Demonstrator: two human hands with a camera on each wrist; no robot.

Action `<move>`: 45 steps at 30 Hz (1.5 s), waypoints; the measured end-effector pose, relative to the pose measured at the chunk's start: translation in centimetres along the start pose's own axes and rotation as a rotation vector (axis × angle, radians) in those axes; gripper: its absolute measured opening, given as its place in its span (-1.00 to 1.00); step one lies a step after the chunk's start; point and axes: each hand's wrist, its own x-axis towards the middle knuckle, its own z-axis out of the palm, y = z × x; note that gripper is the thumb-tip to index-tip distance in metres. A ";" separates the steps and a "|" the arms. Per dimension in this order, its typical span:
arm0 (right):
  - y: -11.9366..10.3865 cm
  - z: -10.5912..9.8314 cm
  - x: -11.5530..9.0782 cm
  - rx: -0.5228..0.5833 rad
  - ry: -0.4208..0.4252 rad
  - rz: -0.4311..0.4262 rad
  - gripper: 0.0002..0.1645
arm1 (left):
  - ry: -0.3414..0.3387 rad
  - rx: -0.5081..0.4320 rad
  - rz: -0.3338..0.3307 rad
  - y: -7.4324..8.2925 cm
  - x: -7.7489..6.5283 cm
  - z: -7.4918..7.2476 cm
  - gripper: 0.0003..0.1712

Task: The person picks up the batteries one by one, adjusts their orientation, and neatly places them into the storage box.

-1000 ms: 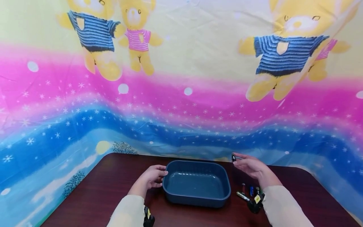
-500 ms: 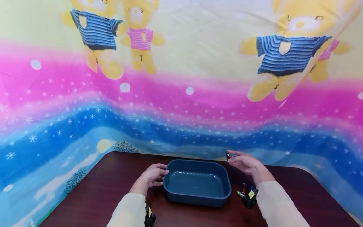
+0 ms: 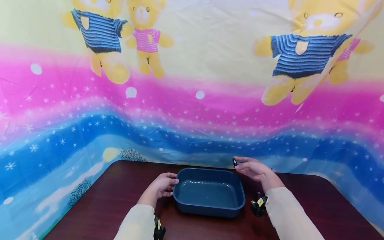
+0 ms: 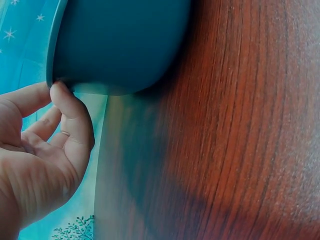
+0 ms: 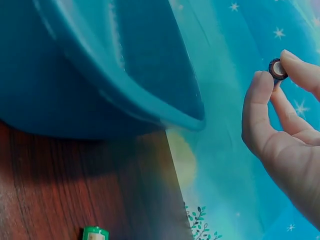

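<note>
A dark blue-grey rectangular plastic basin (image 3: 210, 211) stands on the table, its inside bare. My left hand (image 3: 163, 186) holds its left end, thumb and fingertips at the rim, as the left wrist view also shows. Beyond the basin's far right corner, my right hand (image 3: 255, 169) is raised and pinches a small black battery (image 5: 277, 69) between thumb and fingertips. The battery's round end faces the right wrist camera. In the right wrist view a green battery (image 5: 95, 233) lies on the table, cut off by the lower edge.
The dark red wood-grain table (image 3: 120, 200) has rounded far corners. Behind it hangs a cloth (image 3: 210, 133) printed with bears and snowflakes. The right wrist's camera mount (image 3: 258, 206) and sleeve (image 3: 292, 210) cover the spot right of the basin.
My right hand has moved left and slightly up with the black battery, closer to the basin. Its wrist now hides the batteries on the table in the head view. The left hand stays put.
</note>
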 end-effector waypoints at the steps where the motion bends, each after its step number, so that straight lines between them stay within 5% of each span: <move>1: 0.0 0.1 0.1 -0.006 -0.003 -0.003 -0.20 | 0.001 0.000 0.001 0.0 0.0 0.0 -0.61; 12: -0.1 0.7 1.9 0.002 -0.049 -0.033 -0.17 | -0.001 0.001 0.005 0.1 -0.2 0.1 -0.58; 21: 0.8 1.2 4.1 -0.072 -0.225 -0.105 -0.17 | 0.003 -0.012 0.020 -0.6 0.0 0.2 -0.61; 35: 0.5 1.7 5.6 -0.063 -0.283 -0.143 -0.20 | 0.017 0.010 0.027 0.1 0.3 0.1 -0.61; 45: 2.5 2.1 6.3 -0.050 -0.407 -0.175 -0.27 | 0.010 -0.020 0.007 -0.4 0.2 0.1 -0.61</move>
